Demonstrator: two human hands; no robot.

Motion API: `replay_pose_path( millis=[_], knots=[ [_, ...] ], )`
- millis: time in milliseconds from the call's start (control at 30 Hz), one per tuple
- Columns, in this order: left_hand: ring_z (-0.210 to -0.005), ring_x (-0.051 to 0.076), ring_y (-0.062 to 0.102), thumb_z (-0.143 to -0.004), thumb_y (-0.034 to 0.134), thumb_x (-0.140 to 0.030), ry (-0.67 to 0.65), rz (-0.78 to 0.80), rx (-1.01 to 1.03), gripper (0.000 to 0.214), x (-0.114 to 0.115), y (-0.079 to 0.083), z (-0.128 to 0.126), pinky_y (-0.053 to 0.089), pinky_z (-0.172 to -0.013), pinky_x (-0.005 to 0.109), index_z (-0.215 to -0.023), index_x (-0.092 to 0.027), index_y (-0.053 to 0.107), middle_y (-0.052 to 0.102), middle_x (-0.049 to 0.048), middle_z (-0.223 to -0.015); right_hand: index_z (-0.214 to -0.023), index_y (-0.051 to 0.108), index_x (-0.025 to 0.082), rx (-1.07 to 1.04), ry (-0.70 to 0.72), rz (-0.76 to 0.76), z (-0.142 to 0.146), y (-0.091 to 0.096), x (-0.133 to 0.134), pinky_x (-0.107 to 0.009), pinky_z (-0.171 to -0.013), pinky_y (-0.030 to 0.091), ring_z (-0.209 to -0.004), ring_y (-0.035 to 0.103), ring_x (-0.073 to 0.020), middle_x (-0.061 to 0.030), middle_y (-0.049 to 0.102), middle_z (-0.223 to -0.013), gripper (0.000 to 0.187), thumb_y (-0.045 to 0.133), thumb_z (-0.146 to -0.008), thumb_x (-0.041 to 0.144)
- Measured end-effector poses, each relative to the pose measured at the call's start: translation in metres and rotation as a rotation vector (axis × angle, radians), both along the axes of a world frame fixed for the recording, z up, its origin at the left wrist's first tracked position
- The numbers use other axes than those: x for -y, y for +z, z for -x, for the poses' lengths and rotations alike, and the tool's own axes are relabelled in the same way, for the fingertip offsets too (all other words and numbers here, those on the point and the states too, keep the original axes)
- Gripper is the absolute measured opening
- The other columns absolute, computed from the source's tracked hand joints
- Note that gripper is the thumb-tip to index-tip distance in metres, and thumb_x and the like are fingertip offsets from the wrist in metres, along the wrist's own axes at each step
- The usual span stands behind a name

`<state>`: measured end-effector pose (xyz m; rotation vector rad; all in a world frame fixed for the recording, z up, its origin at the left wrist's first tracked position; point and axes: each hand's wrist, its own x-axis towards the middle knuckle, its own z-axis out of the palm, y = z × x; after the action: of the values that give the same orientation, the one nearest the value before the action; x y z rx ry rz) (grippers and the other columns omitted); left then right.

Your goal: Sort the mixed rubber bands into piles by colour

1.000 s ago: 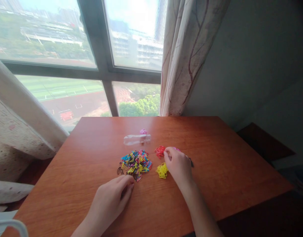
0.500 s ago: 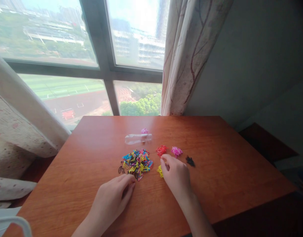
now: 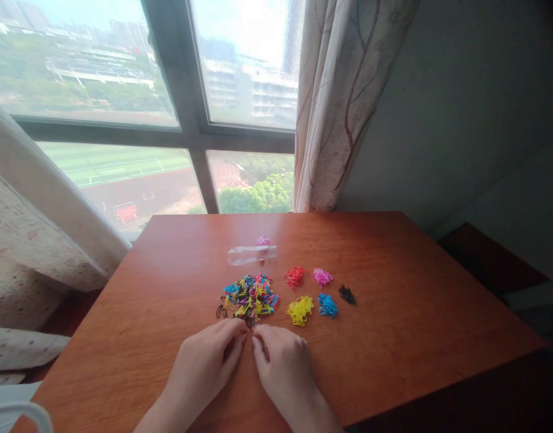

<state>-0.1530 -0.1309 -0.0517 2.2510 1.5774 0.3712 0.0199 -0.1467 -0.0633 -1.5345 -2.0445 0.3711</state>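
"Where did the mixed pile of bands (image 3: pixel 250 296) lie?"
"On the wooden table (image 3: pixel 393 352), just beyond the left hand (image 3: pixel 206 361) and right hand (image 3: pixel 284 359). Fingertips masked its near edge; whether either gripped a band could not be told."
"Alongside?"
"A red heap (image 3: pixel 294 276), pink heap (image 3: pixel 322 277), yellow heap (image 3: pixel 299 311), blue heap (image 3: pixel 328 305) and black heap (image 3: pixel 347 294)."

On the table (image 3: pixel 393 355), a heap of rubber bands (image 3: pixel 250 296) lies near the middle of the surface. To its right there are five small piles (image 3: pixel 299 310): two toward the far edge, two before these, and one outermost, toward the right edge. Behind the heap, nearer to the far edge, lies a container (image 3: pixel 247 256); a small object (image 3: pixel 263 240) is behind its right end. Before the heap are the left hand (image 3: pixel 208 355) and, beside it, the right hand (image 3: pixel 283 361).
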Motion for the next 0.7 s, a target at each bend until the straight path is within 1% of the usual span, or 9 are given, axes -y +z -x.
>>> replay_pose_path(
  millis=[167,333,500,600,700],
  knots=[
    [-0.08,0.017,0.067,-0.094,0.042,-0.025,-0.002,-0.008,0.003,0.019,0.001,-0.001,0.0,0.046,-0.069,0.024,-0.094,-0.026,0.061,0.07,-0.0004,-0.088,-0.081,0.058,0.023,-0.001,-0.008,0.002,-0.001,-0.002,0.002,-0.024,-0.062,0.031,-0.068,0.061,-0.0147,0.0017,0.067,-0.073,0.014,0.051,-0.087,0.013],
    [-0.078,0.016,0.067,-0.095,0.041,-0.025,-0.03,-0.033,-0.004,0.02,0.002,-0.001,-0.004,0.046,-0.068,0.024,-0.091,-0.026,0.061,0.069,-0.0007,-0.085,-0.081,0.059,0.024,-0.034,-0.023,0.017,-0.003,-0.001,0.003,-0.025,-0.062,0.03,-0.068,0.061,-0.0151,0.0023,0.066,-0.072,0.015,0.051,-0.087,0.013],
    [-0.08,0.019,0.069,-0.094,0.046,-0.025,-0.033,-0.067,-0.058,0.017,-0.003,0.004,-0.014,0.047,-0.066,0.026,-0.096,-0.026,0.063,0.072,0.0,-0.089,-0.084,0.06,0.024,-0.088,-0.037,0.024,-0.004,0.0,0.003,-0.025,-0.06,0.028,-0.064,0.059,-0.0141,0.0028,0.065,-0.071,0.015,0.051,-0.087,0.013],
    [-0.08,0.019,0.07,-0.095,0.045,-0.025,-0.042,-0.089,-0.084,0.019,-0.006,0.005,-0.016,0.047,-0.067,0.026,-0.096,-0.026,0.064,0.073,0.0005,-0.09,-0.083,0.06,0.023,-0.106,-0.044,0.032,-0.005,-0.001,0.002,-0.026,-0.06,0.028,-0.063,0.058,-0.0139,0.0027,0.064,-0.07,0.015,0.05,-0.087,0.013],
    [-0.078,0.019,0.07,-0.096,0.043,-0.026,-0.049,-0.105,-0.108,0.021,-0.007,0.004,-0.017,0.047,-0.065,0.025,-0.093,-0.026,0.064,0.073,0.0006,-0.088,-0.083,0.06,0.023,-0.118,-0.043,0.036,-0.005,-0.001,0.003,-0.026,-0.06,0.027,-0.063,0.058,-0.014,0.0029,0.063,-0.069,0.016,0.049,-0.087,0.013]
  ],
)
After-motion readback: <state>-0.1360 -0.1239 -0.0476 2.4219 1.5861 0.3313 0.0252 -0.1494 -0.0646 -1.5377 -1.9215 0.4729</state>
